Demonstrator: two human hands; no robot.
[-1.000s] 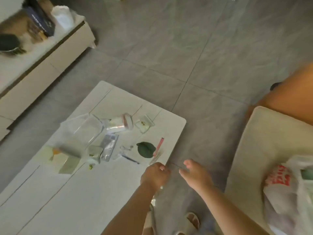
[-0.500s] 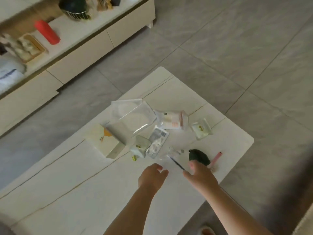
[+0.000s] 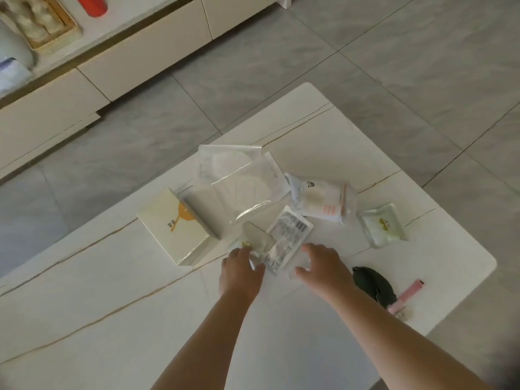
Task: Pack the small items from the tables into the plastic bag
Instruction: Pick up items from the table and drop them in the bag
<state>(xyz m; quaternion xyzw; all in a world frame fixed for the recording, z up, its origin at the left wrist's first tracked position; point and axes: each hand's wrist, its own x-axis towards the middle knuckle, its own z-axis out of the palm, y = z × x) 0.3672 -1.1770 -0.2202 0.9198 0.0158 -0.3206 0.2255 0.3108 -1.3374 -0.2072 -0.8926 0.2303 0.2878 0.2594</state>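
Note:
Small items lie scattered on the white table [image 3: 365, 130]. My left hand [image 3: 240, 273] rests at the near edge of a small clear sachet [image 3: 257, 237] with a yellow bit inside; its fingers curl over that edge, and whether they grip it is unclear. My right hand [image 3: 323, 267] hovers with fingers spread over a tiny clear packet [image 3: 295, 273], just right of a barcode packet [image 3: 287, 237]. Beyond them lie large clear pouches [image 3: 242, 184], a tissue pack [image 3: 320, 201] and a cream box [image 3: 174, 226]. The plastic bag is out of view.
A clear sachet [image 3: 382, 228] lies to the right. A dark green pouch [image 3: 371, 282] and a pink stick [image 3: 408, 294] sit near the table's right edge, beside my right forearm. A low cream cabinet [image 3: 140, 60] holding a red bottle [image 3: 94, 5] stands beyond the grey floor.
The view has swung left from the sofa and plastic bag to the table. Both hands have reached forward over the table to the small packets.

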